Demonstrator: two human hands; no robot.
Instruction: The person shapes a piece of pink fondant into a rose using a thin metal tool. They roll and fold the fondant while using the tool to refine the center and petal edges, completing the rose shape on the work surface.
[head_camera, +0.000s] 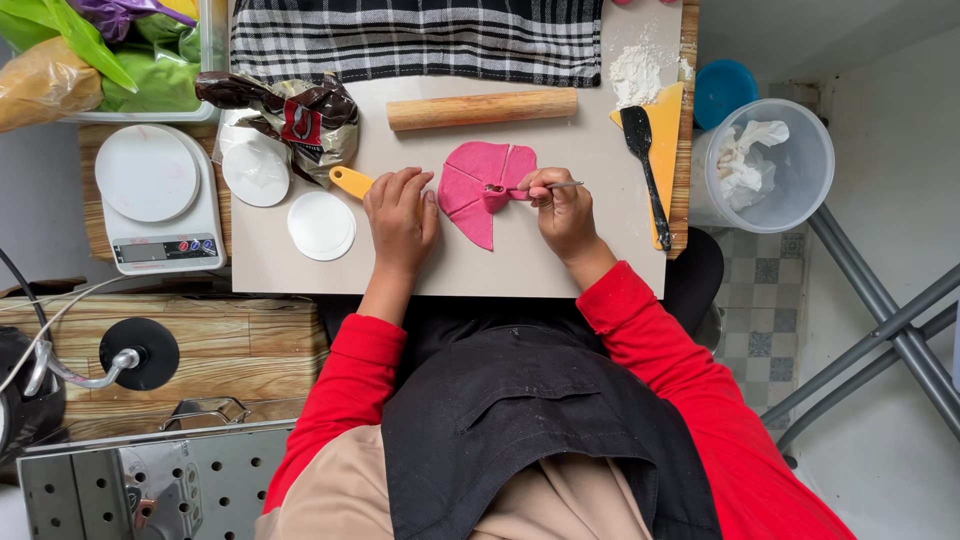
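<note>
Item: flat pink sheet of soft dough (478, 192), cut into wedge-shaped segments, lying on the pale beige work mat (560, 262) directly in front of me, between my two hands.

My right hand (562, 212): fingers pinched together on a thin metal modelling tool with a pink grip (540, 188), held like a pen; its tip meets the sheet near the middle, where a small raised bit of pink sits.

My left hand (400, 215): fingers loosely curled, palm down on the mat just left of the sheet. A yellow plastic handle (351, 181) shows from under it; I cannot tell whether I grip it or merely cover it.

Handling note, as I judge it: the sheet looks soft, so the tool wants light pressure and short strokes, with my left hand steadying the mat close by so the segments do not drag out of shape.

Nearby:
- wooden rolling pin (481, 108), just above the sheet;
- black spatula (646, 168) lying on a yellow wedge-shaped scraper (668, 130), right;
- heap of white flour (635, 74), upper right;
- two round white discs (321, 225), left;
- crumpled foil bag (300, 120);
- white kitchen scale (160, 205);
- black-and-white checked cloth (415, 38);
- clear plastic tub holding crumpled tissue (770, 165).
</note>
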